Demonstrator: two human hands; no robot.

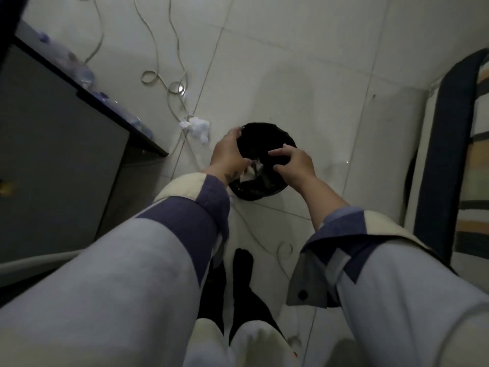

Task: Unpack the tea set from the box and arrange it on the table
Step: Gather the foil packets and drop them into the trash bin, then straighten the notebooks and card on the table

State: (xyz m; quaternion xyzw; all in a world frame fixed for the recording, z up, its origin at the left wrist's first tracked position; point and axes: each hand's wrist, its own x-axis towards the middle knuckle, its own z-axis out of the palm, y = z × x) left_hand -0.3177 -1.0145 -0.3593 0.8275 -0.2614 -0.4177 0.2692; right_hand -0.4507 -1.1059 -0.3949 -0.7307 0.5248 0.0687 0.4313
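No tea set and no box show in the head view. A round black bin (264, 135) with a black liner stands on the white tiled floor below me. My left hand (227, 154) wraps over the bin's left rim, its fingertips touching crumpled white paper (254, 169) inside. Over the bin's right side, my right hand (295, 164) hovers with thumb and fingers spread and curled; nothing is visibly held in it.
A crumpled white wad (197, 128) lies on the floor left of the bin, among loose pale cables (174, 87). A dark cabinet (53, 133) fills the left. A striped mattress on a dark frame (449, 154) borders the right. My legs and feet are below.
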